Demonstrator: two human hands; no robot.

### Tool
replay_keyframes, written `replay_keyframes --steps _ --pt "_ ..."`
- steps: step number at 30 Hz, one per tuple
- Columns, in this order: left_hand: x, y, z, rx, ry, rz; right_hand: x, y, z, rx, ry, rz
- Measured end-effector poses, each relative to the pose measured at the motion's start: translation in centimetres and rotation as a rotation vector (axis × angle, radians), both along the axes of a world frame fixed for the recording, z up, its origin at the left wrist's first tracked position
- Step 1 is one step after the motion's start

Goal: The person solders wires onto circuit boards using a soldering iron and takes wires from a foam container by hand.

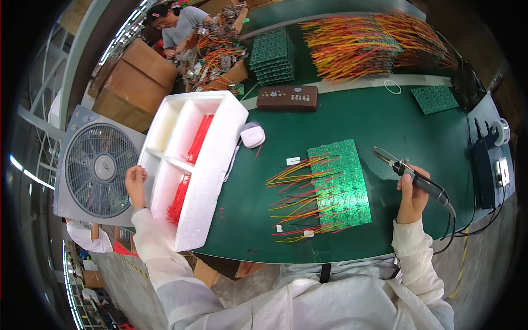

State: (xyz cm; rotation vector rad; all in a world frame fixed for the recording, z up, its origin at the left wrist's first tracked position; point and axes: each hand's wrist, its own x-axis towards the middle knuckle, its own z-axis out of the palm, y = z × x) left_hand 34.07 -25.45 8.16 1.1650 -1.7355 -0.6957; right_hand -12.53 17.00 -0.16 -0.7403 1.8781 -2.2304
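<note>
My right hand [413, 199] grips a soldering iron [430, 187] by its dark handle; the metal tip points up and left, with a thin feed tube beside it. Left of it lies a green circuit board panel [344, 184], apart from the tip. Red, yellow and black wires [297, 174] stick out from the panel's left side. My left hand [136, 184] is over the left rim of a white foam box [198, 220], fingers curled together; whatever they may hold is too small to make out. Bundles of red wires [179, 201] lie in two compartments of the box.
A grey fan [104, 168] stands left of the box. Beyond the panel are a brown pencil case [287, 99], stacked green boards [272, 55] and a heap of wired boards [363, 49]. A soldering station [491, 170] sits at right, its cables trailing. Another person [184, 27] works at the far left.
</note>
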Motion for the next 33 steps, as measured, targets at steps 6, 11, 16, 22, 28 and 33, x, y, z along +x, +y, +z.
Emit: replay_keyframes --steps 6,11,16,22,28,33 --pt "-15.9 19.3 4.6 -0.105 -0.234 -0.186 0.0 1.1 -0.9 0.108 0.080 0.003" --pt "-26.9 27.9 -0.9 0.026 -0.229 -0.615 0.9 1.4 -0.7 0.136 0.098 0.036" --pt "-31.8 29.3 -4.1 -0.106 -0.272 -0.658 1.6 1.7 -0.1 0.154 0.228 0.044" --pt "-33.1 29.5 -6.7 -0.163 -0.246 -0.636 1.3 1.9 -0.1 0.178 0.345 0.072" --pt "-33.0 29.5 -7.3 -0.093 -0.199 -0.641 1.3 2.5 -0.5 0.127 0.352 0.101" --pt "-33.0 29.5 -7.3 -0.081 -0.194 -0.629 1.2 2.3 -0.3 0.125 0.312 0.122"
